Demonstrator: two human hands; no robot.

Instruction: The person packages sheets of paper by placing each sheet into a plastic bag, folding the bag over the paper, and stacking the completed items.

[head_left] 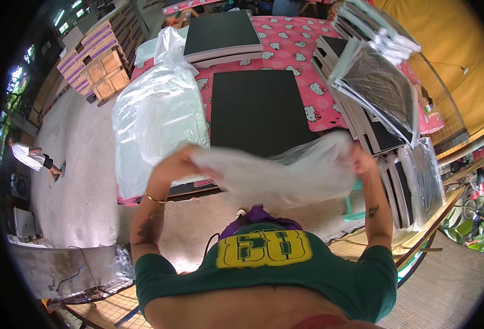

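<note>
A clear plastic bag (pixel 286 178), smeared by motion, stretches between my two hands in front of my chest. My left hand (pixel 183 163) is closed on one end of it, and my right hand (pixel 359 160) grips the other end. Just beyond the bag a flat black board (pixel 258 107) lies on the pink patterned tablecloth (pixel 314 88); the bag hides its near edge. Left of the board sits a pile of whitish plastic bags (pixel 159 118), close to my left hand.
A stack of black-topped boards (pixel 223 33) stands at the table's far side. Plastic-wrapped boards (pixel 376 88) pile up on the right, with more wrapped boards (pixel 417 183) upright below them. Stacked cartons (pixel 102 60) and a walking person (pixel 31 156) are at left.
</note>
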